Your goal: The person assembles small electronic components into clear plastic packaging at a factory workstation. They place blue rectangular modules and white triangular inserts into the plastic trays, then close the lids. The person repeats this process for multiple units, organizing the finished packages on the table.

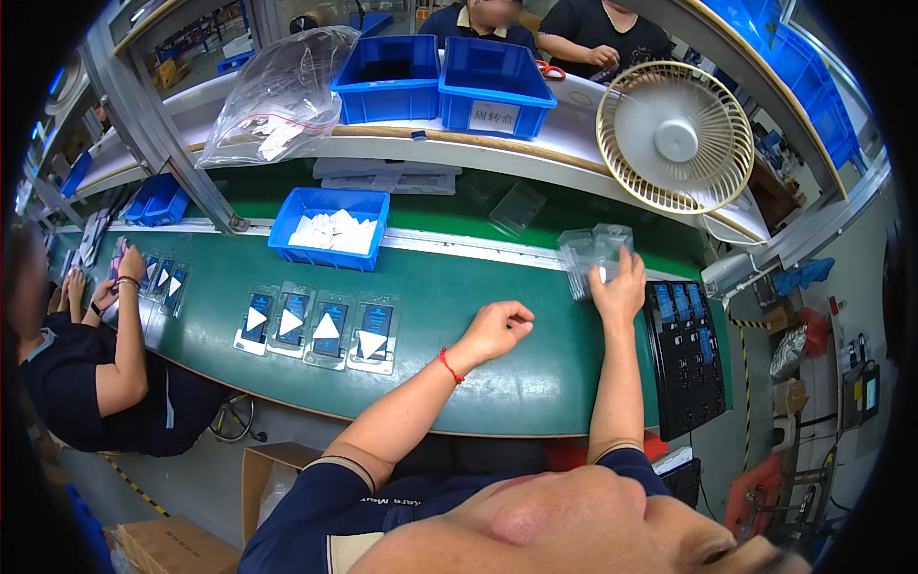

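Observation:
My right hand (620, 287) reaches to the far right of the green bench, its thumb and fingers closed on clear plastic blister shells (585, 256). Several of these shells overlap there, so I cannot tell how many are in the grip. My left hand (497, 330) hovers over the bench middle with fingers curled, and nothing shows in it. To its left, several clear blister packs (328, 330) lie in a row, each with a dark blue flat piece and a white triangle on top. Behind them stands a blue bin (330, 256) of white paper pieces.
A black tray (684, 359) with several blue flat pieces lies right of my right arm. On the shelf ahead are two blue bins (387, 100), a plastic bag (277, 100) and a fan (675, 139). At the left, a co-worker (96, 373) handles similar packs.

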`<move>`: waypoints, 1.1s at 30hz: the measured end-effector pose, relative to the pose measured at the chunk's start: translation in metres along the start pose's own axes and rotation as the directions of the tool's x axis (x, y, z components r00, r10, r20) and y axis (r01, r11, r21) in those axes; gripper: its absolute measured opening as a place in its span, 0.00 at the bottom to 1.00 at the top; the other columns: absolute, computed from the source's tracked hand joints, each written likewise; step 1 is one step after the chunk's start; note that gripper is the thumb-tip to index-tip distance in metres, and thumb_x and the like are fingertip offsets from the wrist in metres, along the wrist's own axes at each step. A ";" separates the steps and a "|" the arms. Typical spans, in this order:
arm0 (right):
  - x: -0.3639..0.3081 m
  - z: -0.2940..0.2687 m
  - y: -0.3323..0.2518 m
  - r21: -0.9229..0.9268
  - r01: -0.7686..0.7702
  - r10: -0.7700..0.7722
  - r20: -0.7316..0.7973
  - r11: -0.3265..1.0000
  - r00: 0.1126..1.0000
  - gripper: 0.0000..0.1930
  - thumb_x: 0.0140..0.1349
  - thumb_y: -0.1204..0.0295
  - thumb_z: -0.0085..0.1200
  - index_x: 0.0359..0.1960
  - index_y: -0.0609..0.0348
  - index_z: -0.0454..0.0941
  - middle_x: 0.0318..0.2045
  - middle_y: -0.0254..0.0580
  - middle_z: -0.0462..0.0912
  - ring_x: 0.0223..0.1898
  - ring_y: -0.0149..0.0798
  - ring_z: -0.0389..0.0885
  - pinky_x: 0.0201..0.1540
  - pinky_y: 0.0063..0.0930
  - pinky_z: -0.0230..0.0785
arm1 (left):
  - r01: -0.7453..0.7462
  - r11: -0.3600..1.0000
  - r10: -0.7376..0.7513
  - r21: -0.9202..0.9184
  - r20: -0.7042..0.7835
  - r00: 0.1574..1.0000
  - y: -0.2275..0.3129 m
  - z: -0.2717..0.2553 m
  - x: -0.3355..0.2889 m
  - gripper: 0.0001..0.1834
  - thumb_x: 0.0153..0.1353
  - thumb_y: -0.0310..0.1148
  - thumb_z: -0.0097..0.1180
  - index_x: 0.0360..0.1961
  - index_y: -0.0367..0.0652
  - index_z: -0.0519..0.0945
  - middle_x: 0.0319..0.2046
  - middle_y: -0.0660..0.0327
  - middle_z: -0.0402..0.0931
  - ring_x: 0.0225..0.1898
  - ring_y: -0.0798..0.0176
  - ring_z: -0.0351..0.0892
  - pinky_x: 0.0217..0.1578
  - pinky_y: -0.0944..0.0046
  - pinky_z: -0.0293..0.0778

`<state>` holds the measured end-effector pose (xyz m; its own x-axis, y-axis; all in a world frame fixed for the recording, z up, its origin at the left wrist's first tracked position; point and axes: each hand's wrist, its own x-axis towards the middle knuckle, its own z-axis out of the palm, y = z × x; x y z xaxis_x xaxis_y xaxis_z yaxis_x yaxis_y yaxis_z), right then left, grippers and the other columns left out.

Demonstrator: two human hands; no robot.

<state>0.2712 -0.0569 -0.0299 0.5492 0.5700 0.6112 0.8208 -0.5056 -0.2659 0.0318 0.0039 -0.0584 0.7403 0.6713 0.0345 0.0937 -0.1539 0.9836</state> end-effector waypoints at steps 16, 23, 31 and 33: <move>-0.084 -0.043 -0.093 0.545 0.127 -0.173 0.033 0.829 0.984 0.39 0.43 0.64 0.71 0.60 0.59 0.68 0.55 0.53 0.73 0.55 0.54 0.72 0.56 0.42 0.68 | 0.021 0.719 -0.028 -0.695 0.001 1.000 -0.007 -0.021 0.014 0.13 0.63 0.29 0.59 0.47 0.41 0.71 0.36 0.59 0.80 0.37 0.65 0.80 0.37 0.67 0.76; -0.108 -0.036 -0.091 0.670 -0.055 -0.059 0.147 0.740 0.987 0.32 0.48 0.61 0.70 0.54 0.61 0.74 0.49 0.55 0.77 0.47 0.51 0.80 0.47 0.37 0.74 | 0.077 0.707 -0.055 -0.703 0.054 0.997 -0.008 -0.018 0.011 0.08 0.61 0.30 0.62 0.37 0.43 0.75 0.27 0.65 0.78 0.28 0.72 0.76 0.31 0.72 0.72; -0.120 -0.026 -0.078 0.833 -0.394 0.045 0.410 0.389 0.911 0.26 0.55 0.66 0.67 0.53 0.64 0.74 0.49 0.52 0.79 0.42 0.41 0.83 0.43 0.30 0.76 | 0.102 0.744 -0.025 -0.660 0.126 0.992 -0.015 -0.014 0.010 0.05 0.62 0.32 0.60 0.32 0.44 0.78 0.29 0.67 0.78 0.30 0.72 0.76 0.36 0.69 0.73; -0.121 -0.029 -0.075 0.850 -0.441 0.083 0.437 0.288 0.896 0.25 0.56 0.68 0.65 0.54 0.64 0.73 0.50 0.53 0.78 0.44 0.41 0.82 0.43 0.29 0.76 | 0.120 0.743 -0.037 -0.659 0.138 0.990 -0.017 -0.013 0.009 0.05 0.63 0.32 0.59 0.32 0.44 0.78 0.29 0.66 0.79 0.30 0.71 0.76 0.36 0.68 0.74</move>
<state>0.1384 -0.1060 -0.0623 0.6287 0.7516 0.1995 0.1276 0.1534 -0.9799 0.0286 0.0223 -0.0726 0.8215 0.5696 -0.0263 -0.2802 0.4434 0.8514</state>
